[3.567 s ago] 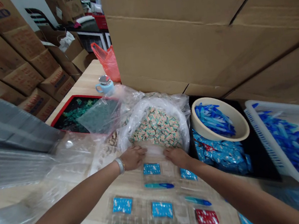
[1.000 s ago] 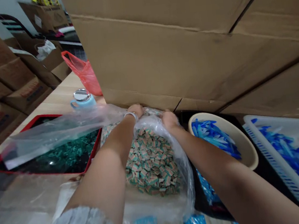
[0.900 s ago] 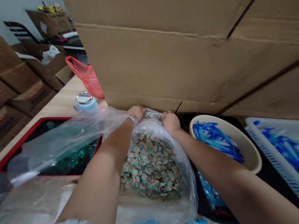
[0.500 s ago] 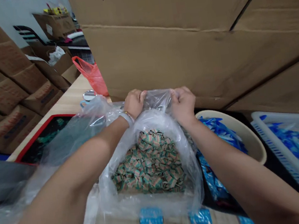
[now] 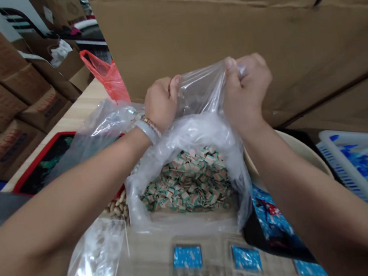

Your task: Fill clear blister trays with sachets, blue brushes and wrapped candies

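Note:
Both my hands grip the far rim of a clear plastic bag (image 5: 183, 136) and hold it lifted above the table. My left hand (image 5: 161, 100) pinches the rim on the left, a pale bangle on its wrist. On the right, my right hand (image 5: 246, 84) is clenched on the rim. Inside the bag lie several small teal-and-tan packets (image 5: 189, 181). Near the front edge, a clear blister tray (image 5: 214, 258) holds blue packets.
Large cardboard boxes (image 5: 258, 27) wall off the back. A red-rimmed black tray (image 5: 44, 154) lies to the left, a red plastic bag (image 5: 105, 76) behind it. To the right are a cream bowl (image 5: 305, 155), blue sachets (image 5: 273, 221) and a white basket (image 5: 360, 166) of blue items.
My hands went from the blister tray to the bag's far rim, gripped it, and have pulled it up and toward me. The view has tilted downward.

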{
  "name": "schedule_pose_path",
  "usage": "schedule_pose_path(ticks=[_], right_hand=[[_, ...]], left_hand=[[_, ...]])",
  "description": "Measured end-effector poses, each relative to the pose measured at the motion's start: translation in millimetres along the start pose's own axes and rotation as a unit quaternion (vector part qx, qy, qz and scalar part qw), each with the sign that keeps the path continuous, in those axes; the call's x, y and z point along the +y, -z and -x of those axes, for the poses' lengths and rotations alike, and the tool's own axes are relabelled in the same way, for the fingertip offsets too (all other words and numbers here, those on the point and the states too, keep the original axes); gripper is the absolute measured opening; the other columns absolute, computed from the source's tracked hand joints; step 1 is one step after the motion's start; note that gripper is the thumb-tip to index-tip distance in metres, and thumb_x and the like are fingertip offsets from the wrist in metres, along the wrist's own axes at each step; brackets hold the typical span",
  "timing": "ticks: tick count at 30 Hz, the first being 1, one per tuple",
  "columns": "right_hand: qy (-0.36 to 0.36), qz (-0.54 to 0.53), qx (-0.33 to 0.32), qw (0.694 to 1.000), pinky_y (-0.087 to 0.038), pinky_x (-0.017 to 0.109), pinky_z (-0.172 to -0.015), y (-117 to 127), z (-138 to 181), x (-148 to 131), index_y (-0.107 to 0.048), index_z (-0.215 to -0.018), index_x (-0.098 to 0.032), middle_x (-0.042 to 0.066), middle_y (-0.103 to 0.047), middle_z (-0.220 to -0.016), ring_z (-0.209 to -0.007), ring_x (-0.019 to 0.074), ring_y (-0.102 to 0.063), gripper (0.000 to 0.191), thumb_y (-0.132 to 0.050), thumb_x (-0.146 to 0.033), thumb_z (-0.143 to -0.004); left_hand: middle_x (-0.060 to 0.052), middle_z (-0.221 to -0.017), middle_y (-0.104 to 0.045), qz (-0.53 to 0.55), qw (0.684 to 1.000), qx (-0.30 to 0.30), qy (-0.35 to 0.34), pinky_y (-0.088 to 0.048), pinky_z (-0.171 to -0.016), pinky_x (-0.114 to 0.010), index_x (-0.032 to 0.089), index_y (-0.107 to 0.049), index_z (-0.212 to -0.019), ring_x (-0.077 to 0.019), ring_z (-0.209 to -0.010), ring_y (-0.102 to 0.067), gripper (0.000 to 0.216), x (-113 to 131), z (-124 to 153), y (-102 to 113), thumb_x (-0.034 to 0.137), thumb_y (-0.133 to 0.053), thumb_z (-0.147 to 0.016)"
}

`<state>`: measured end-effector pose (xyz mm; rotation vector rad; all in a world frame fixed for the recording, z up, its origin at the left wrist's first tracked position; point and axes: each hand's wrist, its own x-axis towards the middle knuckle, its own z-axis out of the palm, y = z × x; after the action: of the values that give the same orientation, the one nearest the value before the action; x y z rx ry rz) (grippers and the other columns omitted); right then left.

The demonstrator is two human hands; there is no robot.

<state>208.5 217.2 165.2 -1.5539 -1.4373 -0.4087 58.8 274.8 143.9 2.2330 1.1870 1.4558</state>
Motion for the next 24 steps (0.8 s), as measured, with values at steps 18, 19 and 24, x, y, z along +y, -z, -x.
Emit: schedule_pose_path(ticks=[18,19,24], right_hand=[[-0.089,0.049,-0.179,0.979,-0.036,0.030,-0.069,-59,38,39,-0.056,-0.066,-0.015,0.004,-0.049,-0.072,-0.074,0.0160,-0.049,0.031,-0.038,-0.033,-0.083],[-0.092,0.053,-0.191,0.976,-0.037,0.031,-0.069,-59,38,39,-0.057,-0.068,-0.015,0.004,-0.049,-0.073,-0.073,0.0161,-0.049,0.030,-0.039,-0.033,-0.083],[-0.029,0.073,-0.179,0.981,-0.037,0.037,-0.077,-23,70,19,-0.053,-0.101,-0.014,0.010,-0.051,-0.097,-0.091,0.0229,-0.047,0.032,-0.042,-0.037,-0.080]], left_hand=[[-0.008,-0.119,-0.046,-0.129,0.925,-0.349,-0.082,-0.029,-0.095,-0.044,0.018,-0.047,-0.113,-0.0243,-0.108,-0.040,0.040,-1,131,-23,0.041,-0.039,-0.081],[-0.009,-0.123,-0.043,-0.154,0.927,-0.339,-0.055,-0.024,-0.096,-0.049,0.019,-0.044,-0.117,-0.0283,-0.113,-0.035,0.048,-6,137,-29,0.045,-0.043,-0.077],[-0.007,-0.128,-0.037,-0.185,0.906,-0.374,-0.076,-0.021,-0.096,-0.051,0.023,-0.042,-0.119,-0.0331,-0.121,-0.021,0.055,-11,155,-21,0.043,-0.054,-0.070]])
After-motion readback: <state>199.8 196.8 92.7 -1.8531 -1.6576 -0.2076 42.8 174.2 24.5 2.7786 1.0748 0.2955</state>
